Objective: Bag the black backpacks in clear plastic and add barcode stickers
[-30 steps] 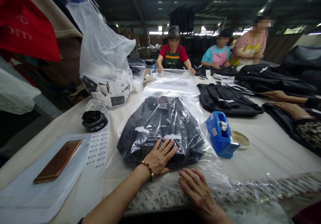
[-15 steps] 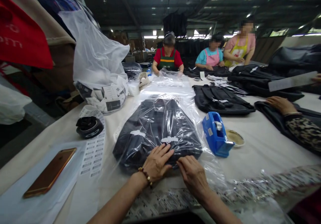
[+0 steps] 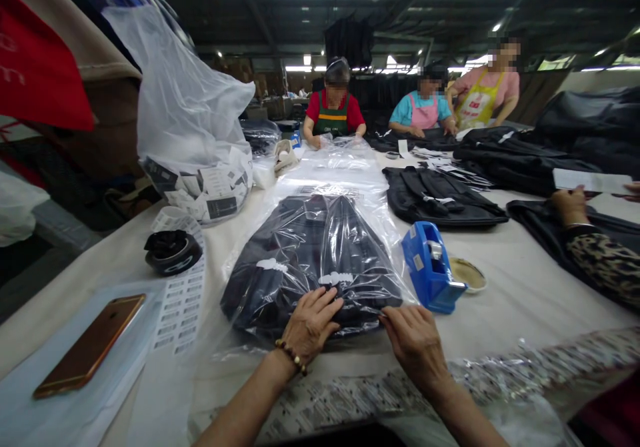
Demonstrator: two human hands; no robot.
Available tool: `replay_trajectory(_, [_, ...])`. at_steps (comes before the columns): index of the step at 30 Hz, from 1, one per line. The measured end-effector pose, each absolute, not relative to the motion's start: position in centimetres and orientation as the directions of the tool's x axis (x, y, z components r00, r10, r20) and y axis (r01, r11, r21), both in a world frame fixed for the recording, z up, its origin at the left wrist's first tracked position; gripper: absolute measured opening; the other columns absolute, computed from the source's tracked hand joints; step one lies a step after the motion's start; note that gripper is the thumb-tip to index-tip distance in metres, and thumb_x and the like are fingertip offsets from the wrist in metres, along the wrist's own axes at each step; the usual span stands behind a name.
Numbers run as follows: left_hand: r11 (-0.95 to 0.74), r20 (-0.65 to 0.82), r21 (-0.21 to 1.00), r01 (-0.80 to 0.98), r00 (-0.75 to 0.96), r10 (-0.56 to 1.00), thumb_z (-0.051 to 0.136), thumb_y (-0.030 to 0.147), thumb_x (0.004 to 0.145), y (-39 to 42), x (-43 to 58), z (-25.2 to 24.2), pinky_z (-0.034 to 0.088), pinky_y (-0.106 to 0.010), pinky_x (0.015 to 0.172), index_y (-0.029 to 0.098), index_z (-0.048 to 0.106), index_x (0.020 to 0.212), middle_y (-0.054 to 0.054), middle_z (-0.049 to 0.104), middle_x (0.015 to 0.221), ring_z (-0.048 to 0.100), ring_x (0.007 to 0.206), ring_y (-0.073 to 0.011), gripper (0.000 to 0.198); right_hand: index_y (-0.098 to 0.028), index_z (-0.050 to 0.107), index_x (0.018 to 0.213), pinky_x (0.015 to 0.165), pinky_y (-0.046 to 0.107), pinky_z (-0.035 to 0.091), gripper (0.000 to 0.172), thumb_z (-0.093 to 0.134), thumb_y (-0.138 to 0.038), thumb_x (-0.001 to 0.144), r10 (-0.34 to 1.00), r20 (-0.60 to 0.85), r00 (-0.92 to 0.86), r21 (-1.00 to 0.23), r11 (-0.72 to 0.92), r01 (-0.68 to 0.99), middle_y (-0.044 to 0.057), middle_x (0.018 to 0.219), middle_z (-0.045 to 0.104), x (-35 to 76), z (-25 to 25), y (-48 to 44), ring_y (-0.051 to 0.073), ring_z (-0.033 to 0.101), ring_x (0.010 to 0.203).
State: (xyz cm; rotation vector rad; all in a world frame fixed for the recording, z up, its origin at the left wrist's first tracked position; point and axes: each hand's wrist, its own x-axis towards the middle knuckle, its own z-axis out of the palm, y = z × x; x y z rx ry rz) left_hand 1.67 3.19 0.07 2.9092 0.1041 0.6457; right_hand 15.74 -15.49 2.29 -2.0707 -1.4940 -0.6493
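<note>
Hands work at the near edge of the table (image 3: 525,300), on a dark garment (image 3: 310,260) that lies folded inside a clear plastic bag (image 3: 373,210) in the middle of the near half, its length running toward the far edge. The left hand (image 3: 310,323), a beaded bracelet (image 3: 291,357) at its wrist, lies flat with fingers spread, pressing on the near end of the bagged garment. The right hand (image 3: 415,340) sits just beside it toward the right edge, fingers drawn together and pinching the film at the garment's near right corner. A blue tape dispenser (image 3: 430,267) stands just right of the bag, with a round tin (image 3: 470,275) touching its far side. Toward the left edge a phone (image 3: 90,343) rests on white paper, next to a barcode label sheet (image 3: 180,303) and a black roll (image 3: 173,250); behind them slumps a bag of hang tags (image 3: 195,140). Folded dark garments (image 3: 440,197) lie further back on the right, and a co-worker's hand (image 3: 570,205) rests at the right edge.
</note>
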Motion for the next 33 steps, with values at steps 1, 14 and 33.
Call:
replay_trajectory(1, [-0.984, 0.416, 0.177, 0.030, 0.904, 0.103, 0.066, 0.019, 0.076, 3.2, 1.7, -0.1, 0.047, -0.048, 0.093, 0.019, 0.051, 0.121, -0.009, 0.055, 0.128, 0.050, 0.117, -0.0279, 0.048, -0.017, 0.059, 0.086, 0.074, 0.032, 0.034, 0.015, 0.045, -0.017, 0.090, 0.703, 0.650, 0.290, -0.108, -0.292, 0.950, 0.002, 0.069, 0.060, 16.2, 2.4, -16.0, 0.016, 0.052, 0.067])
replay_trajectory(14, [-0.988, 0.473, 0.153, 0.018, 0.877, 0.089, 0.058, 0.019, 0.082, 3.2, 1.5, -0.3, 0.048, -0.046, 0.092, 0.019, 0.051, 0.122, -0.009, 0.056, 0.127, 0.051, 0.116, -0.0255, 0.041, -0.019, 0.063, 0.092, 0.086, 0.037, 0.038, 0.017, 0.057, -0.033, 0.082, 0.351, 0.812, 0.466, -0.273, -0.478, 0.835, 0.008, 0.096, 0.062, 20.6, 3.2, -21.4, 0.022, 0.056, 0.093])
replay_trajectory(33, [-0.993, 0.523, 0.121, -0.016, 0.851, 0.050, 0.048, 0.020, 0.086, 3.8, 1.4, -0.7, 0.050, -0.040, 0.091, 0.022, 0.049, 0.124, -0.007, 0.057, 0.126, 0.053, 0.114, -0.0218, 0.038, -0.015, 0.058, 0.066, 0.056, 0.027, 0.043, 0.031, 0.063, -0.045, 0.074, 0.065, -0.003, 0.998, -0.970, -0.244, 0.013, -0.004, 0.059, 0.057, 30.3, 2.0, -17.6, 0.010, 0.052, 0.054])
